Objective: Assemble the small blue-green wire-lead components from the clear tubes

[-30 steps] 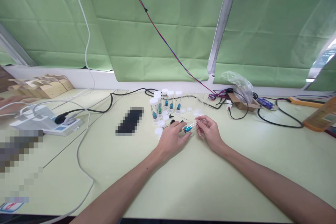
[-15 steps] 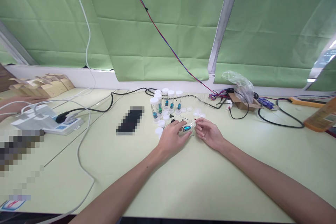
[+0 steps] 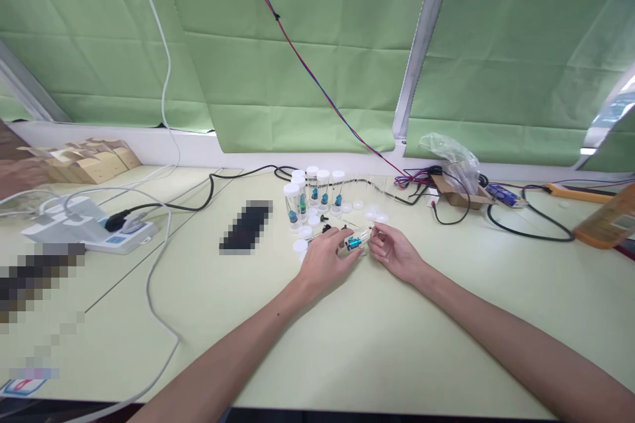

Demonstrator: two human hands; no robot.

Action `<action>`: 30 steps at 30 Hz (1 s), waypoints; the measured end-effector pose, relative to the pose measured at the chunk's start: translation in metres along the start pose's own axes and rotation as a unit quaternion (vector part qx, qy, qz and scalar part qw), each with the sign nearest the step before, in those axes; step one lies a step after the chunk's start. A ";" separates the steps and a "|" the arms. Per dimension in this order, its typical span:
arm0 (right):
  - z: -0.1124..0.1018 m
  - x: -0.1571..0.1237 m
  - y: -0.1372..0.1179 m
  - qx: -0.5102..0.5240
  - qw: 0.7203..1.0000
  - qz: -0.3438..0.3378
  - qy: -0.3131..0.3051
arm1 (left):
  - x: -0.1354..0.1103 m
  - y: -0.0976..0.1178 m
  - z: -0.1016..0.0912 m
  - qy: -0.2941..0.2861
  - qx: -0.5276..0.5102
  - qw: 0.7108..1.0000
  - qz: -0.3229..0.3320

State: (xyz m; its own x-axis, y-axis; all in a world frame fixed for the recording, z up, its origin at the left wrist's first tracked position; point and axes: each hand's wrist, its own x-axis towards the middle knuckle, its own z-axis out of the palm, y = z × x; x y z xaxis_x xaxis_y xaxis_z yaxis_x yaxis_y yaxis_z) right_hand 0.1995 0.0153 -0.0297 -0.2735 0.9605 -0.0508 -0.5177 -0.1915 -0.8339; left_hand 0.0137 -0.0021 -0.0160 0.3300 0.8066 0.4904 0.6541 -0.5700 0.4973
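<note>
Clasped between the thumb and fingers of the left hand (image 3: pixel 323 259), a clear tube with a blue part (image 3: pixel 353 243) inside lies tilted just below and right of the frame's centre. At its right end, the thumb and forefinger of the right hand (image 3: pixel 397 251) are close together; whether they pinch something is too small to tell. Both hands are low over the pale table (image 3: pixel 397 357). Just beyond the left hand lie white caps (image 3: pixel 300 246) and small black pieces (image 3: pixel 324 219); behind them, near mid-frame, capped clear tubes (image 3: pixel 292 206) stand upright in a cluster. A pixelated dark rectangle (image 3: pixel 247 228) lies left of centre, with a white power strip (image 3: pixel 126 236) farther left. At the right edge leans an orange bottle (image 3: pixel 609 217). Another person's hand (image 3: pixel 22 175), blurred, is at the left edge beside tan boxes (image 3: pixel 96 165). Green blinds (image 3: pixel 307 53) fill the upper frame, crossed by red and blue wires (image 3: pixel 315 79).
</note>
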 end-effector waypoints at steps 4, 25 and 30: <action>-0.001 0.000 0.004 -0.038 0.999 -0.035 0.005 | 0.000 0.001 -0.001 -0.004 0.009 1.000 0.005; 0.005 -0.003 0.005 -0.128 0.981 -0.130 0.067 | -0.002 0.002 0.000 -0.003 0.023 1.000 0.004; 0.006 -0.004 0.005 -0.157 0.974 -0.145 0.077 | -0.002 0.002 -0.001 -0.009 0.027 1.000 0.004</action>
State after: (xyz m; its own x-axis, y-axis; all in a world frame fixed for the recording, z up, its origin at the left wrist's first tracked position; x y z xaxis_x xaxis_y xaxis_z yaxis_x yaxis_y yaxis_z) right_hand 0.1927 0.0095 -0.0306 -0.0159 0.9886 0.1496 -0.2746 0.1396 -0.9514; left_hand 0.0142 -0.0052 -0.0152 0.3475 0.8050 0.4808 0.6873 -0.5675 0.4533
